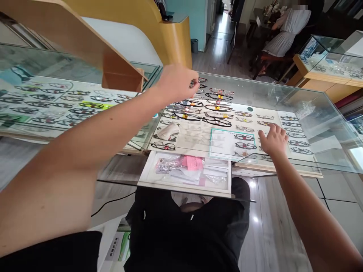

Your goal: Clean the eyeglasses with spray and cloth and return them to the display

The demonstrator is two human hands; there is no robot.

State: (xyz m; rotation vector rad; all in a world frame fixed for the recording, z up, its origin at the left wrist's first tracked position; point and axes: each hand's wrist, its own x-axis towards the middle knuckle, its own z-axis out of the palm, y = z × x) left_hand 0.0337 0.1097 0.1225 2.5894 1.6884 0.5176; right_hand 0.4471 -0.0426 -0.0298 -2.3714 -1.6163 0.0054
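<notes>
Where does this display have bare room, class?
The pale patch between the near-left eyeglasses and teal-edged sheet looks bare, bar faint reflections. Crowded: the tagged eyeglasses near the left hand, and the open drawer, strewn with papers.

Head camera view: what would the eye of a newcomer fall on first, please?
Probably the rows of eyeglasses in the glass display case, with the left hand near their far end. Then the pink paper, bright in the open drawer below.
</notes>
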